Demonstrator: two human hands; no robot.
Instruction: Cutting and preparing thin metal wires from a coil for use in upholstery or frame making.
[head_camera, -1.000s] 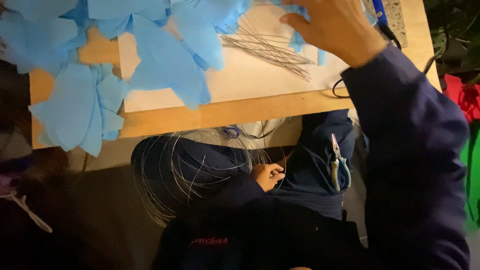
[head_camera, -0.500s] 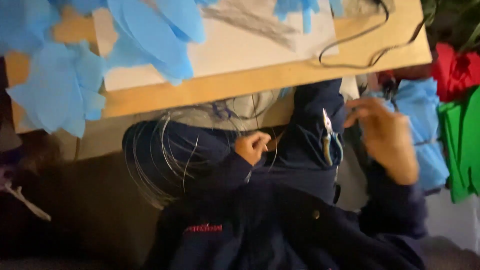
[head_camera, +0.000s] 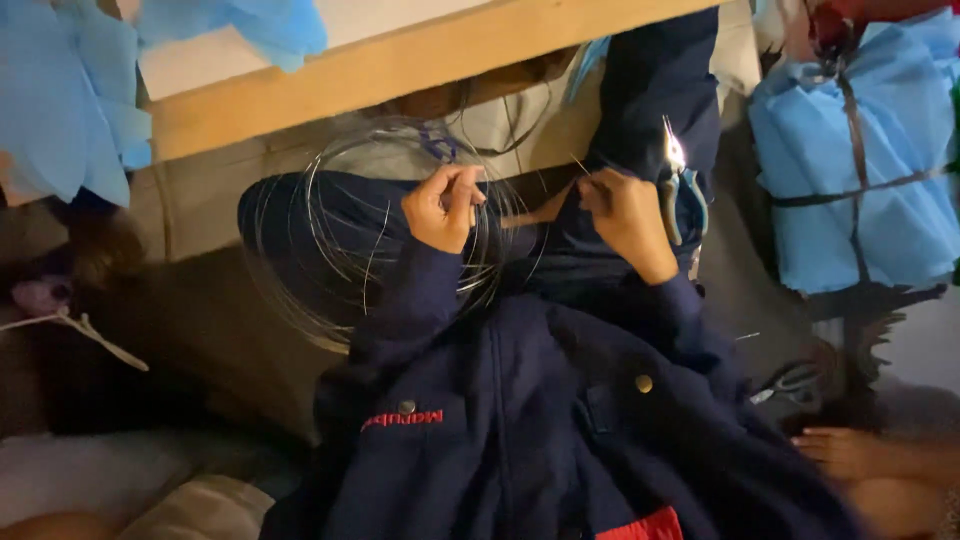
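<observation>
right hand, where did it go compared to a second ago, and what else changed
The right hand came off the table top, down to the lap, and now pinches a wire end beside the left hand. The left hand stayed at the wire coil, now raised and gripping it. The pliers stayed on the thigh, blue paper on the table.

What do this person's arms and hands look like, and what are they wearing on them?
Both arms are covered to the wrist by long, loose sleeves of a dark navy jacket with round metal snap buttons and a small red embroidered mark on the chest. The left hand and right hand are bare: no gloves, and no rings or watch that I can see.
</observation>
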